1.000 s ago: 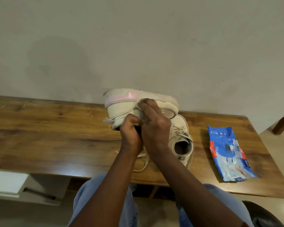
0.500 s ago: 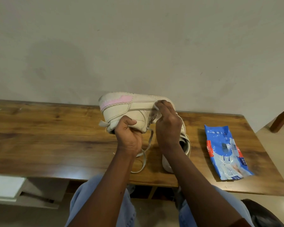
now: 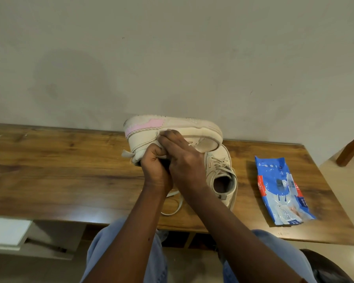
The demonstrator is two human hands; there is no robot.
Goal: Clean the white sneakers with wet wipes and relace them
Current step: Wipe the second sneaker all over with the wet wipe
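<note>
Holding up a white leather sneaker with pink heel patch (image 3: 144, 138) at frame centre, gripping its collar in the left hand (image 3: 155, 170), pressing the right hand (image 3: 184, 162) against its side.

Sneakers: two are counted, a raised sneaker (image 3: 178, 125) and a second sneaker (image 3: 220, 168).
Hands: two are seen, a left hand (image 3: 155, 170) and a right hand (image 3: 185, 160).
Wipe packs: one blue wipe pack (image 3: 280, 186) is counted.
Loose laces: one loose lace (image 3: 175, 203) is seen.
Tables: one wooden table (image 3: 59, 170) is counted.
</note>
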